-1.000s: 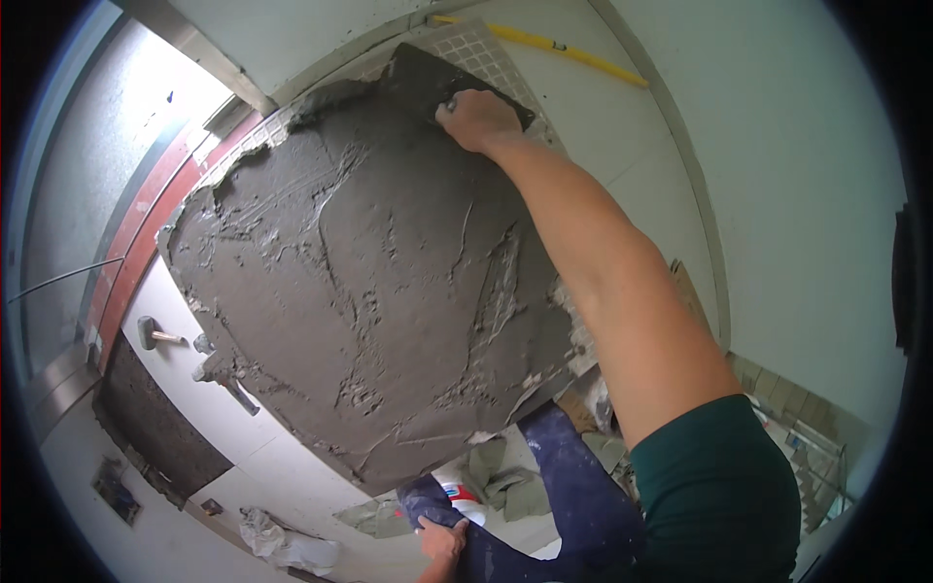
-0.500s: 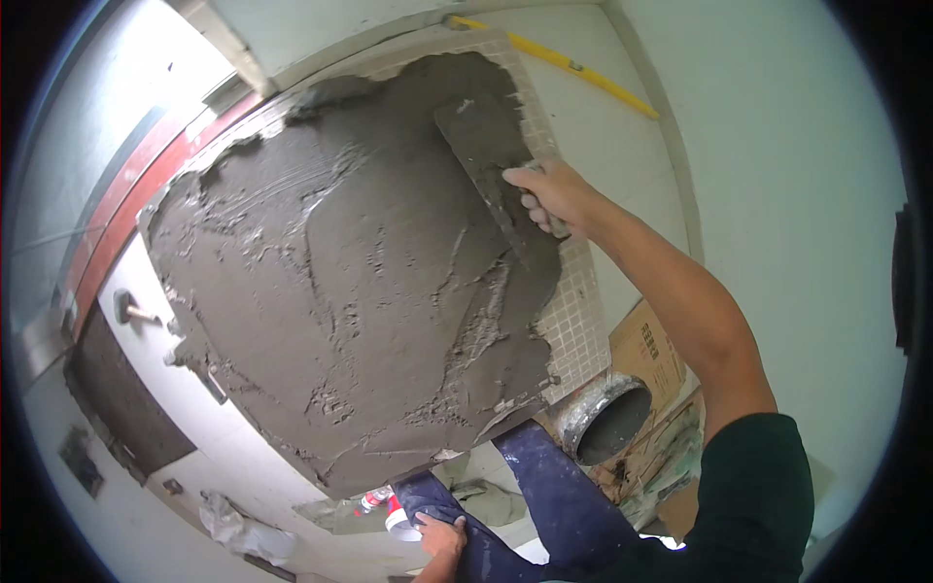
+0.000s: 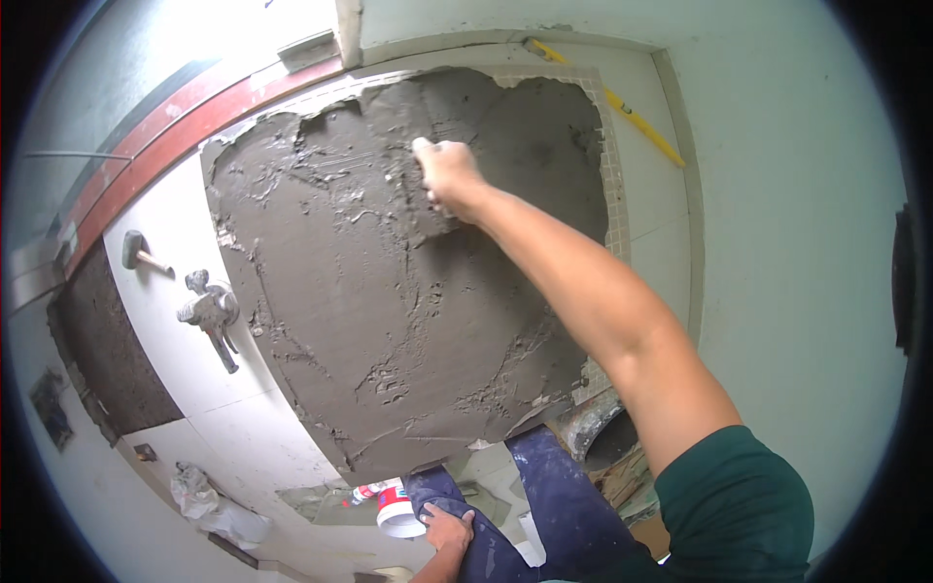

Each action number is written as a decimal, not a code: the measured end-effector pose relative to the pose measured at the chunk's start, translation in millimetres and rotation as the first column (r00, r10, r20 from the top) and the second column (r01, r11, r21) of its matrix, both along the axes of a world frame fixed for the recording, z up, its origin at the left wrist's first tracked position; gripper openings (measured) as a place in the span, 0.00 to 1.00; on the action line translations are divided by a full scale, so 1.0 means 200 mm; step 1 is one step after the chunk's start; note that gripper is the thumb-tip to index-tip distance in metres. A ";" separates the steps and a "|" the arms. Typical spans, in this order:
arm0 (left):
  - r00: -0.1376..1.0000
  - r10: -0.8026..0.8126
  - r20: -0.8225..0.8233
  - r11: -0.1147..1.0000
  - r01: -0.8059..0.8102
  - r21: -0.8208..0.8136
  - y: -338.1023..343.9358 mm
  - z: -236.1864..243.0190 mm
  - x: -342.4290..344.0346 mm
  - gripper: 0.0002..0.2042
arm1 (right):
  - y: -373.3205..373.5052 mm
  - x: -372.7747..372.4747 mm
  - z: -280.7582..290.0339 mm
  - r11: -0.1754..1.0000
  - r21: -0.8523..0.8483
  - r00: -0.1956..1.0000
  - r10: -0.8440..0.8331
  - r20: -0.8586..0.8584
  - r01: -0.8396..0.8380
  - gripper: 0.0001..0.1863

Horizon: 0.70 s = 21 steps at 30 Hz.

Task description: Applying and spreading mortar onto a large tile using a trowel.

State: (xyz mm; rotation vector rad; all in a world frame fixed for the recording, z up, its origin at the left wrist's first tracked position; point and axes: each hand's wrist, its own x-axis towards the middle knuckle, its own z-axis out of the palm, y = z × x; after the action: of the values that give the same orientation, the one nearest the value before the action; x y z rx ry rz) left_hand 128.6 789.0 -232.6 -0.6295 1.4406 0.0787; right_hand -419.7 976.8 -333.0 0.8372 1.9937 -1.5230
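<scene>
A wide sheet of grey wet mortar covers the back of a large tile, whose gridded edge shows at the right. Over its upper middle, my right hand is closed round the handle of a trowel. Mortar coats the trowel's blade, which is blurred and lies against the sheet. Resting on the knee of my dark blue trousers, my left hand has its fingers apart and holds nothing.
A mallet and a suction-cup tile tool lie left of the mortar. Beyond it rests a yellow spirit level. A mortar-stained bucket is near my right knee; a white-and-red tub stands by my left hand.
My right hand has swept the trowel leftward from the mortar's right edge to its upper middle. The view has shifted, bringing the suction-cup tool into sight. My left hand stays on the knee.
</scene>
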 end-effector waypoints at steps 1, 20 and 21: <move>1.000 0.021 -0.009 1.000 -0.021 0.005 0.00 -0.01 0.00 0.58 | -0.09 -0.01 0.00 1.000 -0.006 1.000 0.026 -0.009 -0.026 0.21; 0.993 0.108 -0.047 0.993 -0.106 0.048 -0.07 -0.04 0.10 0.57 | -0.41 -0.16 0.41 0.770 -0.073 0.773 0.624 -0.117 -0.633 0.20; 0.993 0.109 -0.045 0.993 -0.106 0.047 -0.06 -0.05 0.10 0.57 | -0.47 -0.24 0.33 0.765 0.085 0.755 0.644 -0.125 -0.639 0.21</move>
State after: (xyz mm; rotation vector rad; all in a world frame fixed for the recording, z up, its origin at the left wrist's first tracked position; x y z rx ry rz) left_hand 148.5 776.4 -243.4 -0.6722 1.4461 0.2112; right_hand -467.6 882.6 -267.0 0.0022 2.1054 -1.1528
